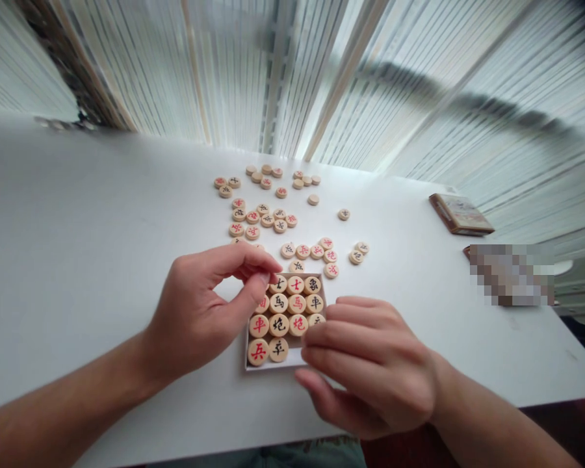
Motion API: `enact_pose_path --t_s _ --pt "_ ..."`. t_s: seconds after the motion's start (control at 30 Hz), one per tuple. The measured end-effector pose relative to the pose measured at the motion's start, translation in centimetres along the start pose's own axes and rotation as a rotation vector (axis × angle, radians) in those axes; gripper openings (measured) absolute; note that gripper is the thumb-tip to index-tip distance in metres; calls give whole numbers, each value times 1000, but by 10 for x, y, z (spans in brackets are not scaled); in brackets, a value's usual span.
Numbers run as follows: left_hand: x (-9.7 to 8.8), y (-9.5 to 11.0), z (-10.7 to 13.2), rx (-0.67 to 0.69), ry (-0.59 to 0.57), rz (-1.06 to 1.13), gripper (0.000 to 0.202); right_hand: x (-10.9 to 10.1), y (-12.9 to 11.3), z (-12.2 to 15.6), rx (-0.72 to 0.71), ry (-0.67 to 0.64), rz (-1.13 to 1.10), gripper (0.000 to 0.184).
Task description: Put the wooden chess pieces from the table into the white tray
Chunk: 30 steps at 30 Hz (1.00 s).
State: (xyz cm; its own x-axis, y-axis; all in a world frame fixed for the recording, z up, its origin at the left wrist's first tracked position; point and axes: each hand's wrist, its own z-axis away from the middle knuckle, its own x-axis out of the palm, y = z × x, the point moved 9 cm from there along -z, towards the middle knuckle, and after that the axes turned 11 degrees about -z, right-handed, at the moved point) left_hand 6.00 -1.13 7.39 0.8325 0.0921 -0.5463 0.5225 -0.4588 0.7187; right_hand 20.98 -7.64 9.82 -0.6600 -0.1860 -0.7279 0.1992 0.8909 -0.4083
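A shallow white box (pixel 273 367) holds rows of round wooden Chinese chess pieces, their red and black characters facing up. In its front row lie a red piece (pixel 258 351) and a black piece (pixel 278 350). My left hand (pixel 209 305) is at the box's far left corner, thumb and forefinger pinched together; what is between them, if anything, is hidden. Over the box's right side hovers my right hand (pixel 370 357), fingers bent and thumb apart, with nothing visible between them. It partly covers a black piece (pixel 316 321) and the front right corner.
Loose chess pieces (pixel 302 251) lie scattered beyond the box, some face down (pixel 312 199). A book-like box (pixel 461 214) lies at the right, with a pixelated object (pixel 509 276) nearer. The white table (pixel 102 214) ends at striped blinds (pixel 253 78).
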Motion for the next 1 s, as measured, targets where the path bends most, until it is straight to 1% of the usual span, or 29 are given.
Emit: enact_pose_path --t_s 0.03,0.1,0.17,0.2,0.23,0.27,0.3,0.33,0.37,0.43,0.53,0.63,0.73,0.83,0.93,1.0 --pt "-1 -4 -1 -22 5 -2 13 -10 9 0 46 60 28 29" --pt "-3 -12 -3 -61 15 -3 12 -36 36 3 181 201 118 33" --pt "-7 -19 -6 -82 36 -10 12 -67 73 15 389 365 258 40" --pt "-9 -22 -8 -90 51 -19 11 -84 92 25 507 450 336 41" --pt "-12 -25 -9 -100 66 -34 11 -98 114 36 643 495 383 38" --pt "-14 -29 -11 -114 79 -53 10 -105 135 47 776 480 381 32" --pt "-16 -33 -12 -135 89 -70 10 -110 155 58 890 437 358 25" --pt "-18 -37 -13 -154 96 -84 9 -110 172 66 979 347 319 22" --pt "-19 -40 -15 -171 97 -87 9 -111 183 72 1012 287 282 22" --pt "-20 -45 -16 -192 96 -84 8 -108 195 80 1034 166 196 29" --pt "-20 -48 -17 -196 85 -92 9 -98 196 83 1010 31 92 37" --pt "-19 -47 -16 -174 83 -104 9 -89 194 81 992 -34 32 34" --pt "-18 -45 -16 -155 76 -108 9 -86 196 81 994 -28 5 27" --pt "-15 -41 -15 -139 60 -114 11 -88 202 85 1027 27 -23 19" --pt "-15 -36 -15 -126 56 -108 10 -93 210 94 1068 127 -77 14" --pt "-15 -33 -16 -110 59 -97 10 -98 215 98 1076 229 -127 19"
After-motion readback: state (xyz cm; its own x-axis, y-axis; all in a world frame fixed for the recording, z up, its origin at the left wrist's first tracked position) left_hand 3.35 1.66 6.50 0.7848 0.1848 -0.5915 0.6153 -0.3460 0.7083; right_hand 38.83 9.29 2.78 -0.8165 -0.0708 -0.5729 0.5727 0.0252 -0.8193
